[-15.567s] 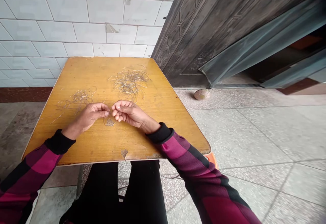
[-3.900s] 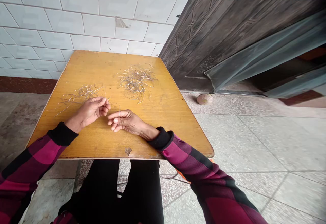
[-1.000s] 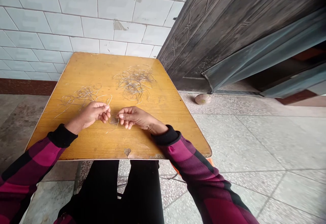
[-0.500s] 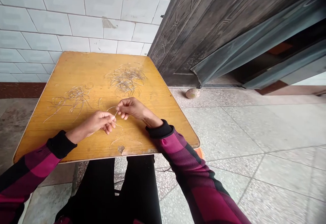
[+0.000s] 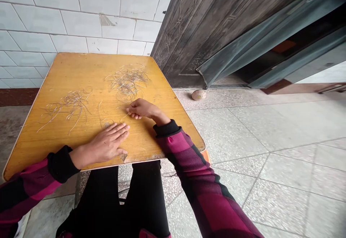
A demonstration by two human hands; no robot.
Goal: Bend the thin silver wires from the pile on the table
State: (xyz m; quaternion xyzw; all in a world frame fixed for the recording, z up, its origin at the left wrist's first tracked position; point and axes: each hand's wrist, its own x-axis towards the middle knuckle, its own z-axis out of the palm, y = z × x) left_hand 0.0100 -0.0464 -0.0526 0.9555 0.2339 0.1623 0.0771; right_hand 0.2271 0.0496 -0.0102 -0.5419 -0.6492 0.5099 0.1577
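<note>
My right hand (image 5: 140, 109) pinches a thin wire (image 5: 124, 117) between thumb and fingertips, just above the yellow wooden table (image 5: 159, 101). Palm down near the front edge, my left hand (image 5: 109, 144) lies flat on the tabletop with its fingers stretched out. A loose curved wire (image 5: 100, 111) lies just beyond its fingertips, partly hidden by the hand. Farther back rests a dense tangle of thin wires (image 5: 128, 81). To the left is a looser, smaller heap of wires (image 5: 69, 104).
A white tiled wall (image 5: 81, 25) stands behind the table. On the right are a dark carved wooden door (image 5: 186, 39) and a hanging grey-green curtain (image 5: 229, 63). A round pale object (image 5: 199, 95) sits on the floor near the doorway.
My left hand has let go of the wire, moved toward me and flattened on the table. My right hand still pinches a wire. The whole view has shifted slightly.
</note>
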